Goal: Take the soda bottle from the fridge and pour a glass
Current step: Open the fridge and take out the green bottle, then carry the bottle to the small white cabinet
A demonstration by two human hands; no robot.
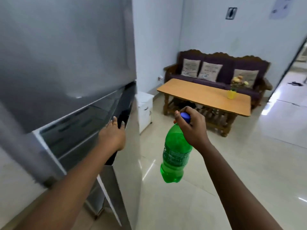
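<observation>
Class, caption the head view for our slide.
Right hand holds green soda bottle by its cap; left hand touches fridge door.

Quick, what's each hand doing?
Left hand: open, fingers on the fridge door.
Right hand: holding the green soda bottle by its cap.

A home's living area: a grey fridge (66, 63) fills the left of the frame, while at upper right a dark cushioned sofa (219, 70) stands behind a wooden table (199, 95) carrying a yellow vase of flowers (232, 93), on glossy tiled floor (249, 163).
</observation>
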